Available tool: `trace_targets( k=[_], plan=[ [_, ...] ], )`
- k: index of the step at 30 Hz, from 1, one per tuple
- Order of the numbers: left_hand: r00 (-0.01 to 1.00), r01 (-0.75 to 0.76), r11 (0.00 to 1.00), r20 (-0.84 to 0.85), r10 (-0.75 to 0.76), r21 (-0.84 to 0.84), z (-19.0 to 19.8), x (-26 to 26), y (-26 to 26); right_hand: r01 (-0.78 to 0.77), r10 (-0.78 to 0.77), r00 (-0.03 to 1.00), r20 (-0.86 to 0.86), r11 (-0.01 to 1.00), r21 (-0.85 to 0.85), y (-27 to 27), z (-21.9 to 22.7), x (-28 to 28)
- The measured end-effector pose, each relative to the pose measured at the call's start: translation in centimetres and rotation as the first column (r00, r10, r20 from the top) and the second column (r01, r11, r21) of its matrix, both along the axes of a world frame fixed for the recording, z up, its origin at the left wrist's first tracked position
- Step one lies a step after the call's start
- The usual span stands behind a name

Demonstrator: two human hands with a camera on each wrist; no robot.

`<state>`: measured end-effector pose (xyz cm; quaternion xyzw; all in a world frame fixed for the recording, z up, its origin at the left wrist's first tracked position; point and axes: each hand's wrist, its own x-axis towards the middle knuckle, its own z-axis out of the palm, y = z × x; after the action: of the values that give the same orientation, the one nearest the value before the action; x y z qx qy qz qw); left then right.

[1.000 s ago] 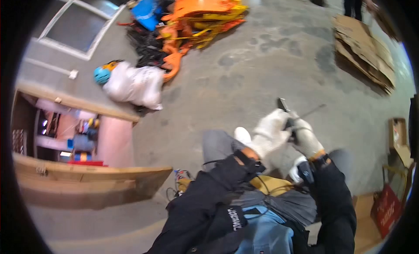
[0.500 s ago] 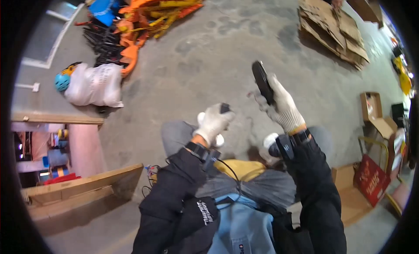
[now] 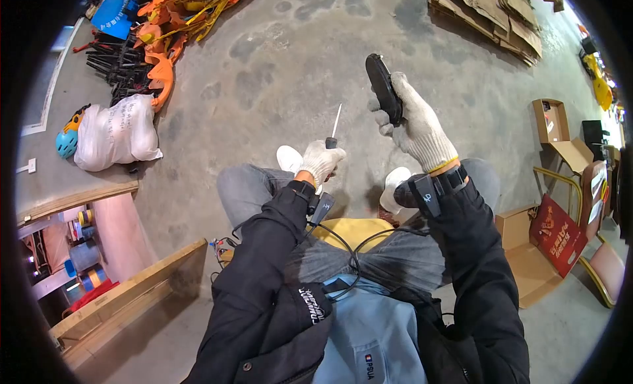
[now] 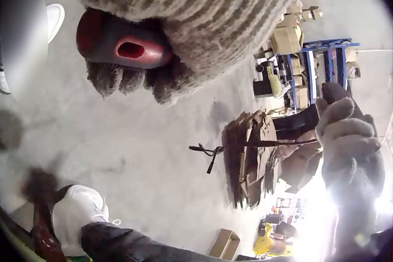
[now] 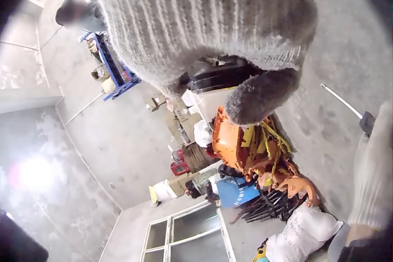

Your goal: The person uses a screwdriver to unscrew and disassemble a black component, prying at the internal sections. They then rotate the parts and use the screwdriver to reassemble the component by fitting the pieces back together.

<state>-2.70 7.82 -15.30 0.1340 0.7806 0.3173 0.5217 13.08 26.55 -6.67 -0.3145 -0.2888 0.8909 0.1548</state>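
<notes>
My left hand [image 3: 321, 161], in a white knit glove, grips a screwdriver [image 3: 331, 142] above the floor between my knees. Its thin metal shaft points up and away from me, and the left wrist view shows the dark handle [image 4: 92, 36] with red on it inside the curled fingers. Farther forward on the right, my gloved right hand [image 3: 422, 130] holds a long black part [image 3: 384, 90] with rounded ends, gripped between thumb and fingers. The glove covers much of this glossy black part [image 5: 221, 79] in the right wrist view. My hands are well apart.
Orange and yellow plastic pieces [image 3: 158, 67] and a white sack [image 3: 119, 136] lie at the left. Flattened cardboard [image 3: 491, 18] lies ahead. To the right are an open box [image 3: 551, 120] and a red bag [image 3: 559, 235]. A wooden board edge [image 3: 132, 288] stands at my left.
My hands were close together over one spot and have separated. The right hand moved forward with the black part; the left drew back left with the screwdriver. The head view also shifted.
</notes>
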Motion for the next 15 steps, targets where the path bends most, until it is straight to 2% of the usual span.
trace_targets(
  k=[8,11,14,15],
  plan=[
    [0.998,0.001,1.0,-0.056,-0.002,-0.018,-0.8,-0.7,0.1,-0.041,0.041,0.999,0.004,0.999,0.022,-0.1,-0.2,-0.2],
    [0.998,-0.058,0.998,-0.031,0.058,-0.004,0.7,-0.9,-0.1,-0.054,0.054,0.998,0.024,0.998,0.034,0.0,0.2,-0.2],
    [0.955,-0.264,0.96,0.162,0.247,0.096,2.5,-1.1,0.0,-0.081,0.081,0.997,-0.005,0.996,0.036,0.5,-0.6,0.0],
    [0.955,-0.268,0.958,0.157,0.25,0.103,3.8,-1.0,-0.3,-0.085,0.085,0.996,-0.011,0.995,0.042,0.4,-0.4,-0.1]
  ],
)
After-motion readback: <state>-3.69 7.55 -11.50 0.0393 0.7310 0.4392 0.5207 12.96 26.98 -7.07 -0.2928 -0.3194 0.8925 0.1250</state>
